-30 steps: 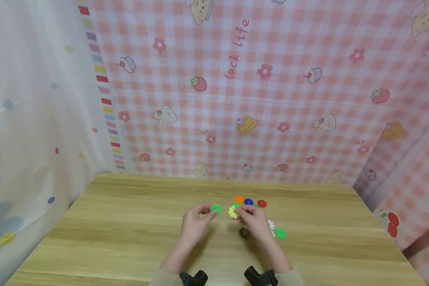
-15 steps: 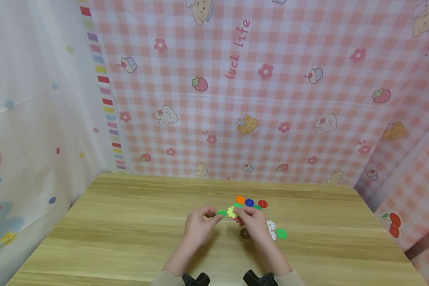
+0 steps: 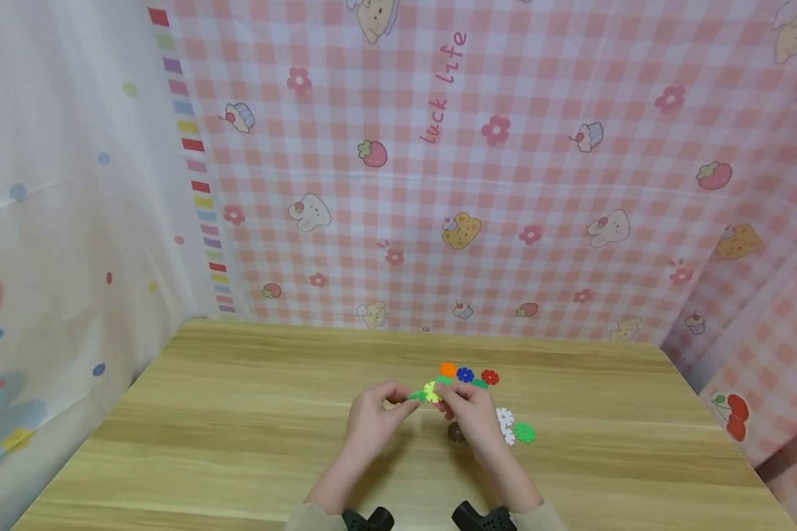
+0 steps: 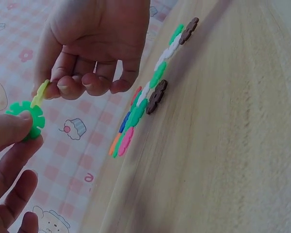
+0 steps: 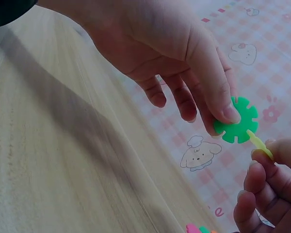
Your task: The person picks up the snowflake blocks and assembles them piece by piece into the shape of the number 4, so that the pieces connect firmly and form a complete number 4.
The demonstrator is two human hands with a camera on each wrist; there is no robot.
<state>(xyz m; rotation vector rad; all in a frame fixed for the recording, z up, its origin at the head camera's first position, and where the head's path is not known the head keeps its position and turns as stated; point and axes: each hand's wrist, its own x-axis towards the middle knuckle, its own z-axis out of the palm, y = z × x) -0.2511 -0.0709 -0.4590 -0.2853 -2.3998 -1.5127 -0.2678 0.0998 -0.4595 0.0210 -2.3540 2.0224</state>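
2 plain, pale beige sleeves (image 3: 313, 519) are worn, with 2 black, blunt-ended devices (image 3: 481, 518) just beside them

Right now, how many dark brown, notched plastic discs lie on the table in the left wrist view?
2: the lower brown disc, near a green, notched plastic disc; the upper brown disc, near white, notched plastic discs. Others may be hidden.

1. Left hand (image 3: 374, 417): raised; thumb (image 4: 12, 127) and forefinger (image 4: 14, 162) pinched, remaining fingers (image 4: 22, 194) loosely bent and apart.
2. Right hand (image 3: 472, 417): raised, near the left; thumb and forefinger pinched, remaining fingers curled toward the palm.
3. Left forearm (image 3: 345, 472): slants forward and inward, to the right.
4. Right forearm (image 3: 509, 472): slants forward and inward, to the left.
5. Sleeves (image 3: 315, 518), pair: pale, ending at the lower forearms.
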